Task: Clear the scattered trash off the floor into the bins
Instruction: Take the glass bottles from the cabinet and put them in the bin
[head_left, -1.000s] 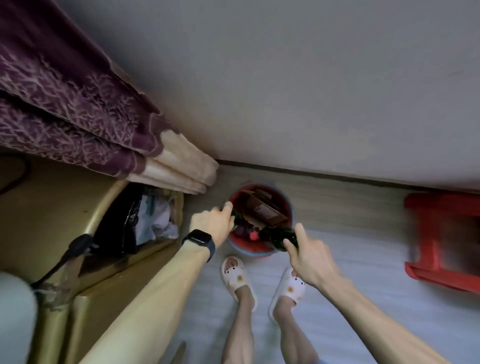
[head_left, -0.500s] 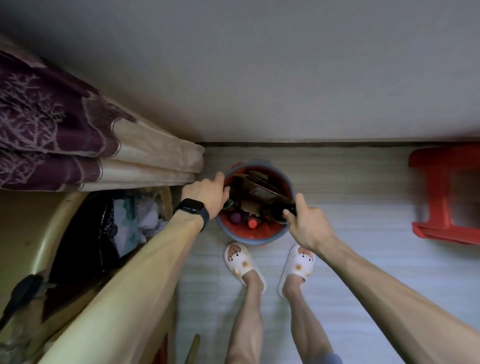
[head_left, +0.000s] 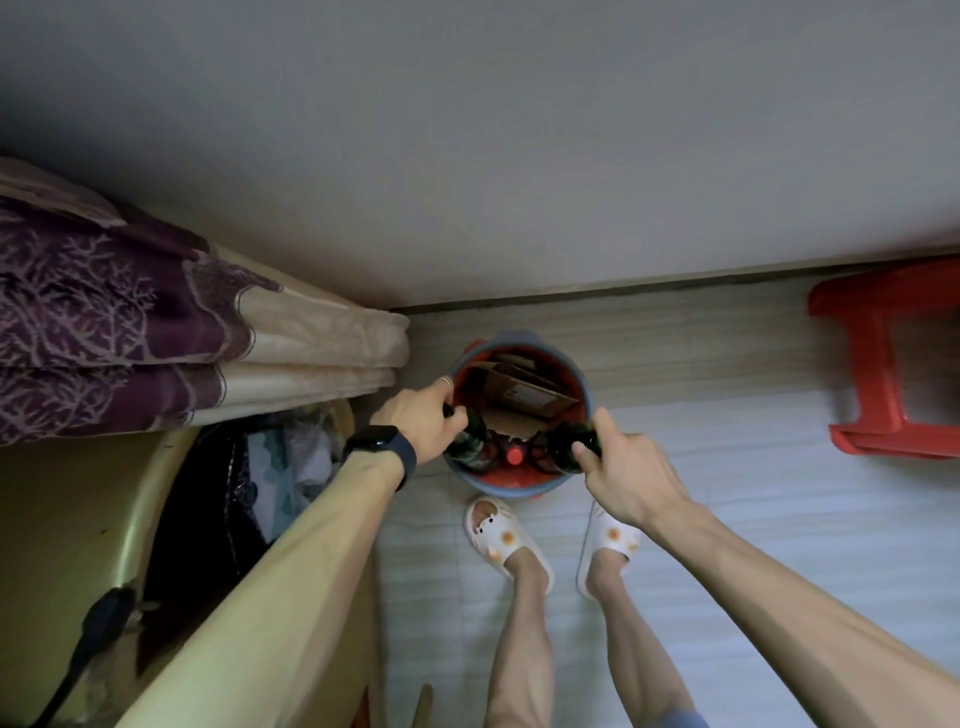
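Gripping a dark green bottle (head_left: 469, 442) in the left hand (head_left: 422, 422), clutching a second bottle (head_left: 557, 450) in the right hand (head_left: 629, 474), both at the mouth of the red bin (head_left: 511, 338), frame centre

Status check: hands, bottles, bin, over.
Copy: left hand grips left bottle, right hand grips right bottle. Both at the red bin mouth. Cardboard and a red-capped bottle crowd it.

A round red plastic bin with a grey-blue rim (head_left: 511, 339) stands on the floor by the wall. The left hand (head_left: 422, 422), black wristwatch (head_left: 382, 448) behind it, grips one dark green glass bottle (head_left: 470, 444). The right hand (head_left: 631, 475) grips a second dark green glass bottle (head_left: 561, 448). Both bottles dip into the bin, beside flattened brown cardboard (head_left: 524, 397). A red plastic stool (head_left: 852, 312) stands well apart to the right.
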